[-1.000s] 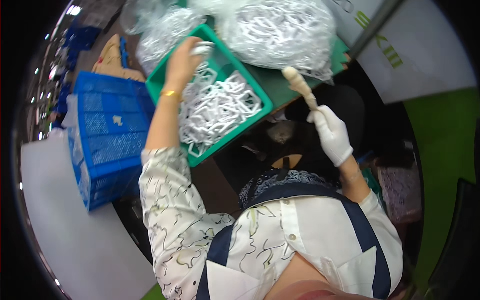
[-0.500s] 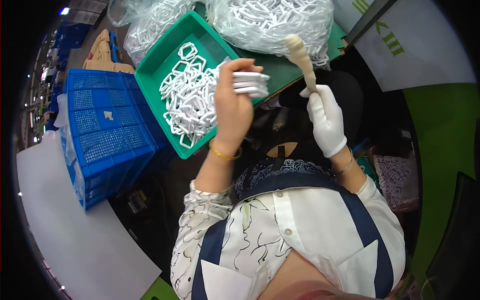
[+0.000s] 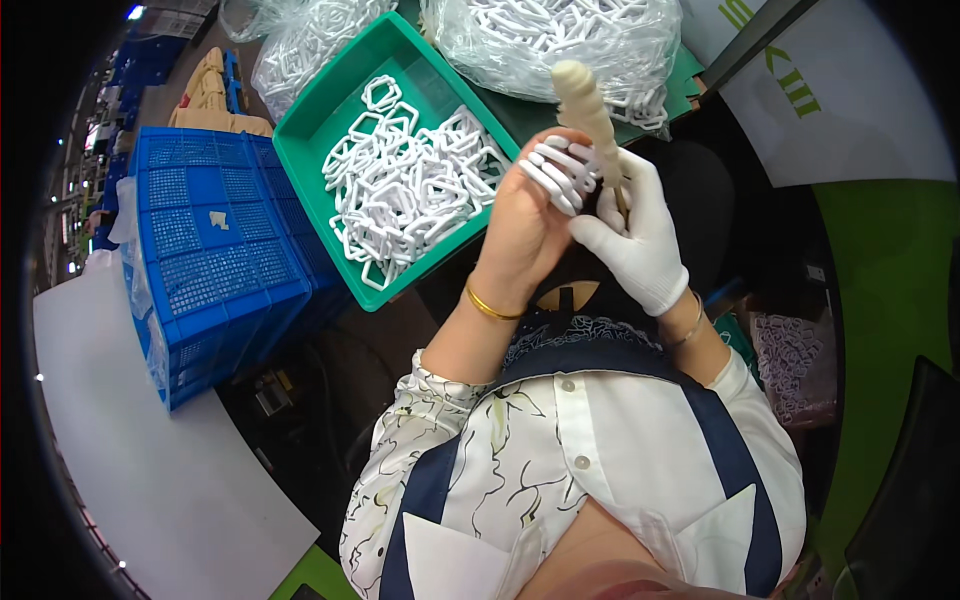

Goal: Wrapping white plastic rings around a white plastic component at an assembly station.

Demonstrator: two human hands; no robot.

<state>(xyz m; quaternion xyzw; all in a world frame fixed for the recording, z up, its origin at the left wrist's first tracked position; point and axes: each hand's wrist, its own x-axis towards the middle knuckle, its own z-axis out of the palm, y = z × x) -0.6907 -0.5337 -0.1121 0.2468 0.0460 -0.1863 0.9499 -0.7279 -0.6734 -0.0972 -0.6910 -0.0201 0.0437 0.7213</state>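
My bare left hand (image 3: 522,232) is closed around a small stack of white angular plastic rings (image 3: 560,175), held side by side. Close against it, my white-gloved right hand (image 3: 648,240) grips a tool with a thick, lumpy cream-coloured upper part (image 3: 583,100). A thin dark shaft of this tool shows beside the gloved thumb; its lower end is hidden. The rings come right up to the tool, but whether they touch it I cannot tell. To the left of my hands, a heap of the same kind of rings (image 3: 405,190) lies in a green tray (image 3: 300,190).
Clear plastic bags full of white rings stand behind the tray, one at far left (image 3: 310,50) and a larger one (image 3: 550,40) to its right. Blue mesh crates (image 3: 215,260) flank the tray's left side. At lower right sits another bag of small pale pieces (image 3: 790,360).
My left hand has moved right from over the tray, bringing its rings up to my right hand. The tool in my right hand has shifted slightly left and lower.
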